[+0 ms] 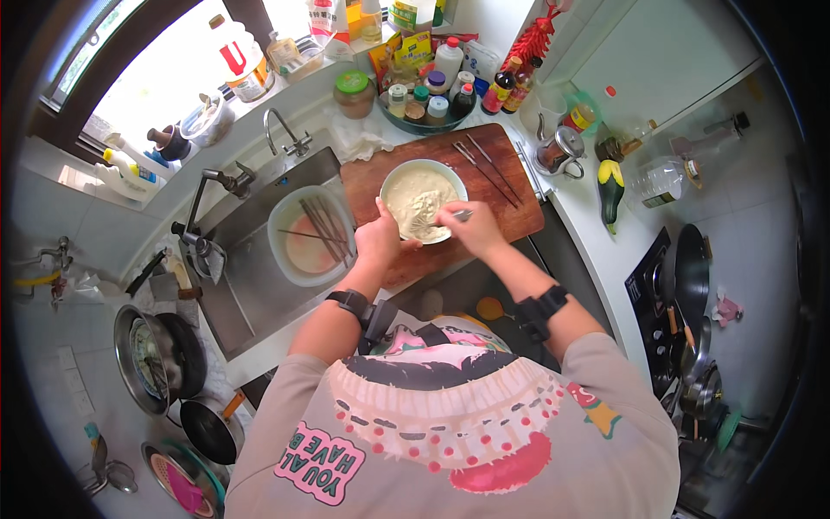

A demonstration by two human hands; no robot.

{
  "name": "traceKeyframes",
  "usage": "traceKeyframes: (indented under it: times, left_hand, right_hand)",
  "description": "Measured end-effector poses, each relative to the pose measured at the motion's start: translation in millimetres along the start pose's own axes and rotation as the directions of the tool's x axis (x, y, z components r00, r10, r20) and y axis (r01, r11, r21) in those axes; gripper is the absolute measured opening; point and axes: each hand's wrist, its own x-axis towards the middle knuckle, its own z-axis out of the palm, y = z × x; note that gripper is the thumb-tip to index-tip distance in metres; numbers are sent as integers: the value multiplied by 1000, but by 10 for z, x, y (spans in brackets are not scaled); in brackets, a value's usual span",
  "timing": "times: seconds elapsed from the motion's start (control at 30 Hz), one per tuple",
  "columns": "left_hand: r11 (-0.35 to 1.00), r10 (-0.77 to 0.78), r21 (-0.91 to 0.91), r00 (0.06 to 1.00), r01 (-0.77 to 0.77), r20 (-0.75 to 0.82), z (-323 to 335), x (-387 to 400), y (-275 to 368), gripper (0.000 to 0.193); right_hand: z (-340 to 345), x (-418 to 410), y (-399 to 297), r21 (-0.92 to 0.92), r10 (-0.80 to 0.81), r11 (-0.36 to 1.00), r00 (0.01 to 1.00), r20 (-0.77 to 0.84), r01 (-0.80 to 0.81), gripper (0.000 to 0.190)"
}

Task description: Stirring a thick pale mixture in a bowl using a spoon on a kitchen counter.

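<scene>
A bowl point(459, 175) of thick pale batter point(415, 186) sits on a reddish wooden cutting board point(369, 178). My left hand point(381, 237) grips the bowl's lower left rim, thumb and fingers around its side. In my right hand point(475, 227) is a metal whisk point(462, 215), its wires down in the batter near the bowl's lower middle. Dark chopsticks point(496, 170), one set with batter on the tips, lie on the board to the right of the bowl.
Left of the board, a plastic tub point(275, 224) with cloudy water and several chopsticks stands in the steel sink point(243, 279). A seasoning tray point(415, 126) with bottles is behind the board. A glass-and-metal pot point(559, 150) and a gas stove point(648, 292) are at the right.
</scene>
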Motion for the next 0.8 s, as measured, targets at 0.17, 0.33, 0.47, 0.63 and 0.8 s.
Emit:
traceKeyframes:
  times: [0.17, 0.33, 0.47, 0.63, 0.8]
  left_hand:
    - [999, -9, -31, 999, 10, 33, -45, -8, 12, 134]
    - [999, -20, -25, 999, 21, 40, -34, 0, 5, 137]
    - [1000, -11, -15, 999, 11, 34, -46, 6, 11, 137]
    - [1000, -5, -6, 1000, 5, 21, -56, -16, -9, 137]
    - [1000, -11, -7, 999, 11, 46, -71, -2, 18, 136]
  right_hand:
    - [78, 218, 103, -11, -90, 996, 995, -46, 89, 20]
    - [-43, -40, 128, -151, -82, 985, 997, 1, 81, 19]
    - [102, 94, 251, -176, -215, 961, 976, 15, 214, 21]
    - [-128, 59, 110, -279, -117, 952, 992, 42, 124, 18]
    - [77, 88, 119, -178, -276, 944, 961, 30, 277, 18]
